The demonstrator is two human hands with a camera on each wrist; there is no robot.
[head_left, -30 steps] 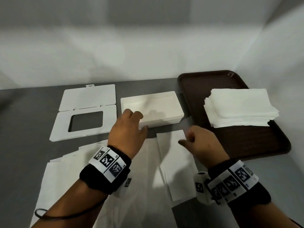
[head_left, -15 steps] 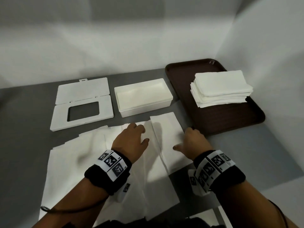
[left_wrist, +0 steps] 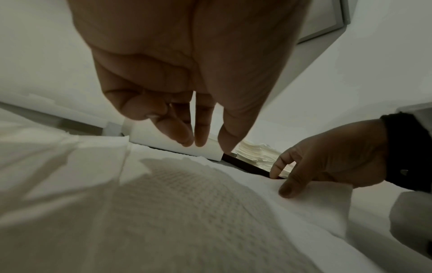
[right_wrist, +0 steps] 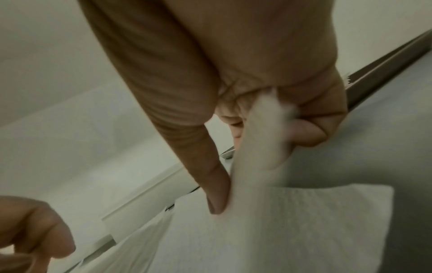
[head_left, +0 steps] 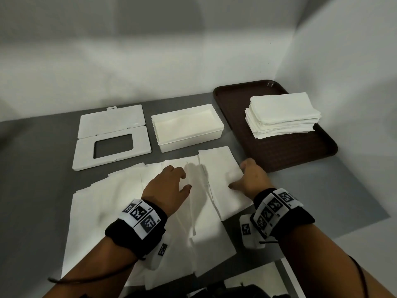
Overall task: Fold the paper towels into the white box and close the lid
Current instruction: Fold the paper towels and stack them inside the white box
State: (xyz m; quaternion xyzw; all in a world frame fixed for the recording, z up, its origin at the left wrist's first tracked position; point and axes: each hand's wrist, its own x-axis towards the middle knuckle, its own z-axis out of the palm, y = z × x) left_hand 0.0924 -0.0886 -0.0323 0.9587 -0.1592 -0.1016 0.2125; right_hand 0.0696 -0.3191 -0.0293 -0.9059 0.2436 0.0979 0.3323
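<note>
The open white box (head_left: 187,127) stands at the back centre, its hinged lid (head_left: 111,136) lying flat to its left. Several paper towels (head_left: 120,203) lie overlapped in a row on the grey table in front of them. My right hand (head_left: 247,177) is at the right edge of the rightmost towel (head_left: 217,168). In the right wrist view its thumb (right_wrist: 217,194) presses the towel (right_wrist: 304,221) while the curled fingers pinch a lifted edge. My left hand (head_left: 169,181) hovers over the neighbouring towel, fingers (left_wrist: 198,136) hanging relaxed and holding nothing.
A dark brown tray (head_left: 279,151) at the back right carries a stack of folded towels (head_left: 281,115). Pale walls close in the table at the back and right. The table's front edge runs just behind my forearms.
Both hands drew back from the box to the row of towels. The rightmost towel, held up a second ago, now lies flat, and my right hand has taken its right edge.
</note>
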